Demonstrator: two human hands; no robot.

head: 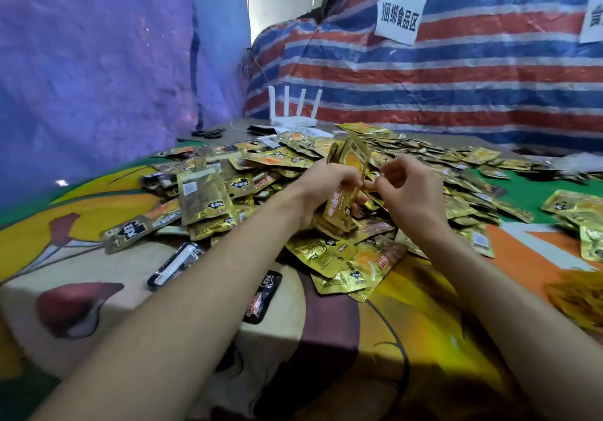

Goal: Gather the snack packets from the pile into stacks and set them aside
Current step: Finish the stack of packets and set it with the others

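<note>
stack (pixel 350 162) of gold snack packets stands upright in my left hand (pixel 323 189), which grips it just above the pile (pixel 287 159) spread across the tabletop (pixel 98 306). my right hand (pixel 404 192) curls its fingers against the stack's edge; i cannot tell whether it pinches anything.

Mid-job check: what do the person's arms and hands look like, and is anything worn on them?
Both are bare. The left forearm and right forearm show no sleeve anywhere in the frame. The left hand and right hand have no gloves, and no watch, bracelet or ring is visible on the sides facing the camera.
</note>
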